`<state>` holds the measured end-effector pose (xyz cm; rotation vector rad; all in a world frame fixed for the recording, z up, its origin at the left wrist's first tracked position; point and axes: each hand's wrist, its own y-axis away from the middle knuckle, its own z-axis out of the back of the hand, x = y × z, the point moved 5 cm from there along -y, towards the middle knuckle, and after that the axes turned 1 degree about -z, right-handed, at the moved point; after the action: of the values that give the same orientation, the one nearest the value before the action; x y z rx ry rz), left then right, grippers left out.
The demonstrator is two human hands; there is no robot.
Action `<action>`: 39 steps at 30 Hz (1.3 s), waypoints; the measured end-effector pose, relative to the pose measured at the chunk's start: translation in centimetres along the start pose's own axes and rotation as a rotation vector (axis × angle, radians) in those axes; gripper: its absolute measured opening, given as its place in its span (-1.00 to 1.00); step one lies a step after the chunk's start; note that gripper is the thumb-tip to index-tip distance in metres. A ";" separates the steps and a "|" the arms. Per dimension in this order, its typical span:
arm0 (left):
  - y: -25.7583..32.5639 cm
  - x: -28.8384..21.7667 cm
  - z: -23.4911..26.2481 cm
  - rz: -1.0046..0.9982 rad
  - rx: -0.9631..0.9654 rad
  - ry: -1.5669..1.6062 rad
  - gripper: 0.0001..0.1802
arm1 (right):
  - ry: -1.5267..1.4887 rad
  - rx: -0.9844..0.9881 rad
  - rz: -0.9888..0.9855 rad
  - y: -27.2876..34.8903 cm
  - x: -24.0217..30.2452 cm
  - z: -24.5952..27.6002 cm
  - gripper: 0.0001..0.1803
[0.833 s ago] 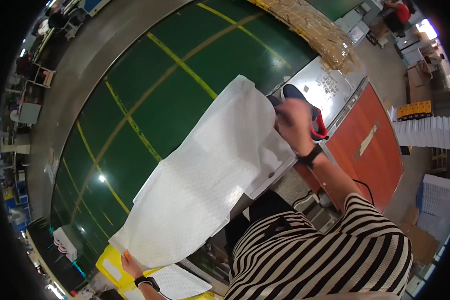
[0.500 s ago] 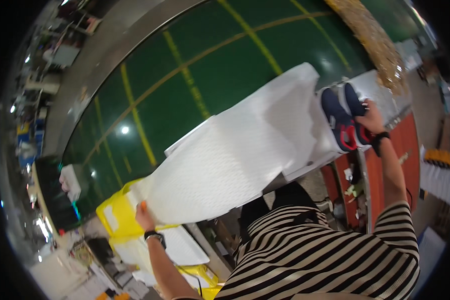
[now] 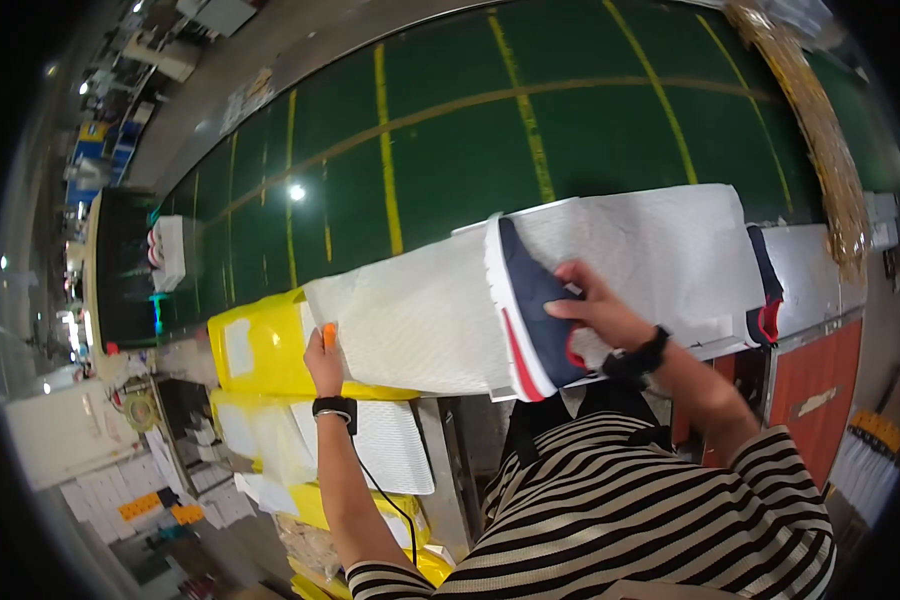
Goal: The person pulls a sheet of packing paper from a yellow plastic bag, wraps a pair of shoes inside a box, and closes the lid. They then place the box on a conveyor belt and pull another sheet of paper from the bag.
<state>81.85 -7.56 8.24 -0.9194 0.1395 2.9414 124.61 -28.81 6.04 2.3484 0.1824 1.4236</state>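
My right hand (image 3: 605, 310) is closed around a navy sneaker (image 3: 535, 300) with a white sole and red accents. The shoe is tilted on its side over a long white textured wrapping sheet (image 3: 410, 330). At the sheet's left end my left hand (image 3: 323, 368) pinches its edge, with something orange (image 3: 329, 336) at the fingertips; I cannot tell whether that is a finger cover or a small tool. A second navy sneaker (image 3: 765, 290) rests by the sheet's right end, partly hidden by it.
A green conveyor belt (image 3: 450, 150) with yellow lines runs beyond the sheet. Yellow packaging (image 3: 255, 345) with white sheets lies left. A tape-wrapped bar (image 3: 805, 130) crosses the belt at right. A white box (image 3: 170, 253) sits far left, above a red cabinet's (image 3: 815, 390) opposite side.
My right hand has lifted one sneaker from the pair at the right and carried it left over the sheet. My left hand keeps hold of the sheet's left end. The view has shifted.
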 end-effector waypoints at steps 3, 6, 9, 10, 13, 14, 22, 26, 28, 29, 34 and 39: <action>-0.5 -0.7 2.0 0.193 0.451 0.591 -0.59 | -0.093 -0.135 -0.123 -2.5 -8.2 -1.9 -0.47; 1.6 -0.6 1.8 0.326 0.630 1.047 -0.42 | -0.204 -0.190 -0.210 -3.8 -12.0 -1.2 -0.46; 3.6 3.7 -0.2 0.357 0.450 1.094 -0.24 | -0.235 -0.116 -0.221 -4.5 -11.5 -2.9 -0.44; 5.0 5.5 -2.8 0.367 0.507 1.184 -0.24 | -0.277 -0.103 -0.194 -4.6 -11.4 -3.1 -0.43; 7.5 1.5 -7.7 0.309 0.790 1.370 -0.22 | -0.061 -0.237 -0.171 -4.8 -12.8 -2.5 -0.38; 8.1 -0.7 -7.9 0.231 0.946 1.447 -0.21 | 0.093 -0.211 -0.131 -4.9 -12.5 -3.1 -0.35; 14.8 -19.2 -12.0 -0.219 1.319 0.612 0.06 | 1.225 -0.434 0.656 -2.7 3.3 2.9 -0.36; 15.2 -23.8 -15.4 -0.052 1.303 0.419 -0.08 | 1.482 -0.337 0.181 -7.4 6.1 9.0 -0.49; 13.6 -23.7 -14.4 -0.178 1.220 0.449 -0.16 | 1.494 -0.038 -0.139 -9.0 5.7 12.1 -0.64; 12.5 -23.7 -13.5 -0.293 1.126 0.489 -0.23 | 1.435 0.092 -0.177 -9.2 6.0 13.1 -0.66; 9.5 -27.4 -17.8 -0.843 0.582 -0.208 0.01 | 1.285 -0.117 -0.108 -8.8 6.7 13.7 -0.72; 10.2 -24.0 -25.4 -0.755 0.521 -0.712 0.24 | 1.410 -0.687 0.559 3.2 7.3 15.8 -0.56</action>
<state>115.13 -20.93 1.86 0.1537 0.3866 2.1639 141.62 -33.56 6.80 0.5609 -0.5476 2.5841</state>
